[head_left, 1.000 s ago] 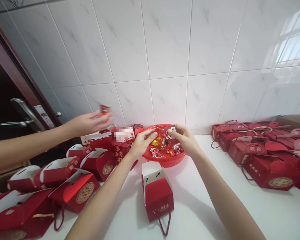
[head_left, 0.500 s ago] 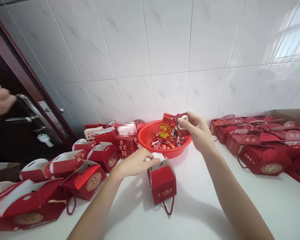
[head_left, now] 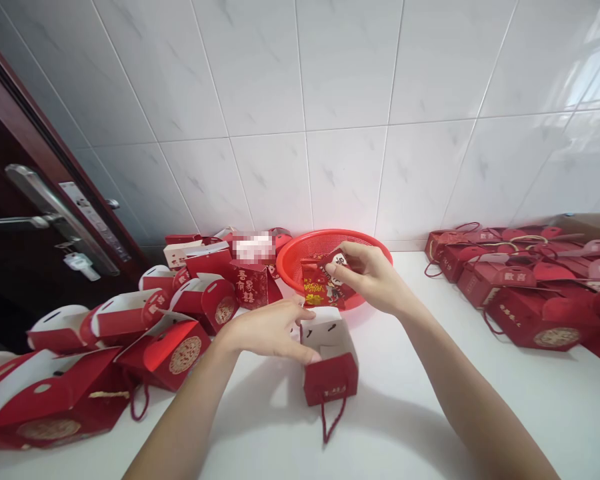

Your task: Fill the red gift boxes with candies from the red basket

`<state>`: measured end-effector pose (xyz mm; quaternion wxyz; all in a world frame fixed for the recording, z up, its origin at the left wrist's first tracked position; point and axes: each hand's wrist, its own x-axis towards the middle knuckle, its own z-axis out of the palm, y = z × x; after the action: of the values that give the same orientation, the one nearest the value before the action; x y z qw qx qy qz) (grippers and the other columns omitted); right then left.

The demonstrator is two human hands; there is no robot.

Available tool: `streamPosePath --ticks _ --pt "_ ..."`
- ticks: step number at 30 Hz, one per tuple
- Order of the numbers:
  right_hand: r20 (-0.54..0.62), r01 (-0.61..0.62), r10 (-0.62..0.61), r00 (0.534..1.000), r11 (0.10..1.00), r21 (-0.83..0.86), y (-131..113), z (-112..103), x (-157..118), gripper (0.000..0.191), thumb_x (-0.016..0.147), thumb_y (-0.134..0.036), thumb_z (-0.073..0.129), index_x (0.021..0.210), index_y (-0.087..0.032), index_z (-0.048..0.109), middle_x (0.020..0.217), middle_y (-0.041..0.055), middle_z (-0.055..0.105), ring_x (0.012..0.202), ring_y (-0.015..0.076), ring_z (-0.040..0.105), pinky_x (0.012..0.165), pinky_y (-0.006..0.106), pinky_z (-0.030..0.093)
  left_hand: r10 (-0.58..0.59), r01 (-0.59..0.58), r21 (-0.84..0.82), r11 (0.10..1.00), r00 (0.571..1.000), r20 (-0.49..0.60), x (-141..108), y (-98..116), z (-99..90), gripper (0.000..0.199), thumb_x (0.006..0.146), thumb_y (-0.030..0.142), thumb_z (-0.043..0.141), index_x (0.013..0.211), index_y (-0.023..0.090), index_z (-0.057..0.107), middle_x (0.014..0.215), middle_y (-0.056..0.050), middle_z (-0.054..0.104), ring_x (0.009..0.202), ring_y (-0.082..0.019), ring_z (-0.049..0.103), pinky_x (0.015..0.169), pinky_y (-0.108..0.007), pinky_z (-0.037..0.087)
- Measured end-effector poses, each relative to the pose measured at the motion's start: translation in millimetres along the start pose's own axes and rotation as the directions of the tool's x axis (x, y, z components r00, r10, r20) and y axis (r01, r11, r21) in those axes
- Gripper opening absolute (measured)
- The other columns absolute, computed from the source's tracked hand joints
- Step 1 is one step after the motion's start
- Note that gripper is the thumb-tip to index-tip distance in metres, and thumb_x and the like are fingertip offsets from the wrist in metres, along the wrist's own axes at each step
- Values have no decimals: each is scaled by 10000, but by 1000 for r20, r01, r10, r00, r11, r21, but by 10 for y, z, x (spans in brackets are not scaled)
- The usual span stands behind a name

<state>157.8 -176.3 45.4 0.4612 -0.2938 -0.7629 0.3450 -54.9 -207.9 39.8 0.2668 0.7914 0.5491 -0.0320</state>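
Packets point(head_left: 316, 283), red with gold print, are in the grip of the right hand point(head_left: 373, 275): thumb and fingers are closed on their right end. The left hand point(head_left: 273, 331) has a looser grip, with thumb and fingers spread apart; its thumb touches the near top edge of the box point(head_left: 333, 383), and its fingers are at the left edge.

The work on this box seems to me only at its beginning. Its top stands open, and in the part of the inside that shows I see no packet. What is left, I judge, is to fill it and to fold its top.

The box sits on the surface point(head_left: 395, 427), directly under the left grip. From the right grip it lies nearer to the person and to the left, close but apart; the packets are outside it, just beyond its far edge. Behind them is the basin point(head_left: 286, 267), its contents mostly hidden. Farther out, the left boxes point(head_left: 200, 300) have open tops, while the right boxes point(head_left: 543, 327) look mostly folded shut, so probably these are done.
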Motion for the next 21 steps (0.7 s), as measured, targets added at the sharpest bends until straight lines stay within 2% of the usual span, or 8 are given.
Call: streamPosePath --ticks 2,4,7,9,12,16,19,21 --pt "11 -30 30 999 999 -30 -8 29 -9 295 869 -345 586 673 -206 415 661 -47 409 582 99 387 527 256 287 44 -44 13 999 999 30 -10 6 -13 848 610 674 754 1330 247 614 1224 -89 651 1089 -333 621 834 -342 499" --pt "-15 -54 54 998 998 -44 -11 61 -18 304 859 -336 583 659 -210 391 645 -52 392 575 98 376 524 258 275 142 -141 -41 989 989 28 7 0 -11 745 629 626 780 1276 280 652 1178 -59 676 1053 -309 631 841 -339 496" --pt "-68 -92 91 994 996 -21 17 110 -17 327 839 -338 584 645 -219 349 615 -64 349 561 97 357 517 258 269 306 -306 -157 939 952 -23 49 -24 -4 542 704 519 778 1181 282 684 1135 -19 698 1019 -260 635 874 -324 489" --pt "-64 -121 121 991 993 4 51 129 -10 322 830 -341 582 646 -222 345 610 -67 348 555 98 366 513 257 275 342 -347 -172 922 938 -58 57 -46 -10 500 718 467 774 1167 269 676 1124 -13 696 1019 -250 630 885 -323 492" --pt "9 -154 155 988 987 -37 99 109 -2 301 825 -324 577 647 -220 357 619 -63 386 547 96 391 509 257 274 300 -308 -126 943 950 -83 28 -83 -39 500 702 420 778 1168 275 671 1208 -20 643 1081 -262 606 908 -329 502" --pt "121 -134 166 979 963 -233 97 -18 -15 282 818 -242 567 632 -215 358 585 -65 408 517 87 396 503 253 254 202 -207 -55 977 976 -85 -30 -120 -82 578 672 404 771 1232 312 657 1395 -32 495 1226 -305 535 972 -340 488" --pt "238 -89 175 956 938 -334 39 -115 -41 284 813 -186 561 621 -212 354 545 -71 407 489 80 385 495 250 243 89 -88 25 996 993 -73 -43 -115 -91 656 643 465 766 1261 289 635 1347 -64 496 1204 -329 541 932 -355 504" --pt "338 -69 191 922 937 -342 -3 -128 -61 258 821 -171 556 629 -207 388 531 -71 427 480 79 385 496 248 252 72 -69 51 996 995 -72 -39 -102 -83 649 647 483 749 1249 272 629 1284 -68 509 1137 -311 565 884 -348 515"
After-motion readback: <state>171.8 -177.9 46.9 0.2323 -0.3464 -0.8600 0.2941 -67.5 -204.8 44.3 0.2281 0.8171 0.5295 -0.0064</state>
